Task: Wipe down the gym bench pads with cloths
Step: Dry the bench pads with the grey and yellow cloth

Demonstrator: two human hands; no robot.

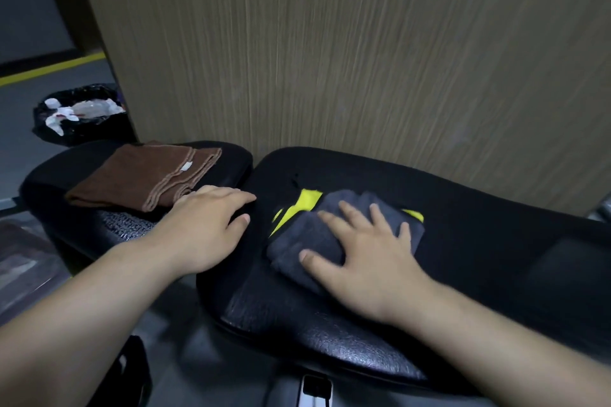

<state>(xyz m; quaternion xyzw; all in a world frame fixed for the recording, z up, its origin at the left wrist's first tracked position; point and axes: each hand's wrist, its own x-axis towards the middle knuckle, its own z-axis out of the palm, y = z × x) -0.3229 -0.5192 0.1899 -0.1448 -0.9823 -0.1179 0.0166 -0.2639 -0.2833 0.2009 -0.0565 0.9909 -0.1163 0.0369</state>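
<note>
The right hand [367,261] lay flat on the grey cloth [317,235], fingers spread, pressing it onto the larger bench pad [479,241]. A yellow mark [307,203] showed just beyond the fingertips. The left hand [208,225] rested palm-down at the pad gap, fingers loosely together, empty. The folded brown cloth [145,175] lay on the smaller pad [53,175], just beyond the left fingers.

The bench has two black pads side by side with a narrow gap between them. On the smaller pad [59,175] at the left lies a folded brown towel [145,175]. On the long pad [463,208] at the right lies a crumpled grey cloth [307,235], partly covering a yellow mark [307,200].
</note>
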